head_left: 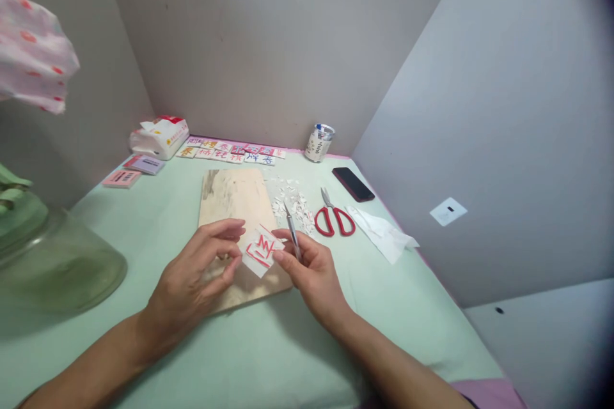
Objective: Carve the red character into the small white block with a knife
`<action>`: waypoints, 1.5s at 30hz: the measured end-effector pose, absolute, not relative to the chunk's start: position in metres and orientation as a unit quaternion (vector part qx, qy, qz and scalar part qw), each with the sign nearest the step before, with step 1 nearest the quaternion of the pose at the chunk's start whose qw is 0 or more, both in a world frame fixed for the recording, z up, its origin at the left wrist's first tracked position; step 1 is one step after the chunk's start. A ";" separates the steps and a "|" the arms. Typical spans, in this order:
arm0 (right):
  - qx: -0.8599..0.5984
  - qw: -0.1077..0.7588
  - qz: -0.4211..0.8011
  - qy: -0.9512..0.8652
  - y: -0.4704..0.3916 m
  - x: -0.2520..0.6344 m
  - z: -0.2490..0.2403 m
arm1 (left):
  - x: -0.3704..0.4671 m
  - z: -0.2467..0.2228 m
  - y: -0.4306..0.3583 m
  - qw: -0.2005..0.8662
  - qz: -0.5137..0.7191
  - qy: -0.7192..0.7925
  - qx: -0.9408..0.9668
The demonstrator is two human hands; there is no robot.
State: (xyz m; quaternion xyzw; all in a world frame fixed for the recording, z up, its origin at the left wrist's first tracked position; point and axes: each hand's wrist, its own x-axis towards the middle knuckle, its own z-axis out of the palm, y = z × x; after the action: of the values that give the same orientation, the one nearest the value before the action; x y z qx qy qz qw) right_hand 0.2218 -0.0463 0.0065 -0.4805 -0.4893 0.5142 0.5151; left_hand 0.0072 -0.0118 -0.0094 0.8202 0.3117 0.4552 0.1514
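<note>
Red-marked white card [261, 252] is pinched by its right edge above the wooden board [235, 192], between thumb and forefinger of the right hand [311, 268], by which a craft knife [291, 233] is also held. The left hand [187, 275] is half curled at the opposite edge (whether contact is made cannot be told). Checking between cuts seems to be in hand; for any further trimming, the card would need to be laid flat and steadied.
</note>
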 end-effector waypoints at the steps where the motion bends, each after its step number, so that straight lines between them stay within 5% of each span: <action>1: -0.482 0.514 0.513 -0.491 -0.047 0.222 0.007 | 0.007 -0.009 -0.011 0.155 0.455 0.311 0.820; 27: -0.461 0.487 0.537 -0.512 -0.046 0.219 0.010 | 0.001 -0.011 -0.001 0.224 0.444 0.308 0.811; 34: -0.486 0.427 0.523 -0.555 -0.040 0.219 0.004 | -0.001 -0.015 0.009 0.352 0.352 0.302 0.813; 41: -0.522 0.362 0.409 -0.655 -0.031 0.248 0.018 | -0.014 -0.024 0.021 0.319 0.284 0.310 0.849; 45: -0.490 0.374 0.476 -0.627 -0.032 0.259 0.026 | -0.016 -0.024 0.021 0.308 0.266 0.317 0.856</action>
State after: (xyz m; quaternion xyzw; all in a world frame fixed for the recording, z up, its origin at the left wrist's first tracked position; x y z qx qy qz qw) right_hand 0.2587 -0.0316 0.0256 -0.4897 -0.6272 0.4764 0.3741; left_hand -0.0162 0.0207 -0.0245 0.8565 0.3169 0.2665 0.3083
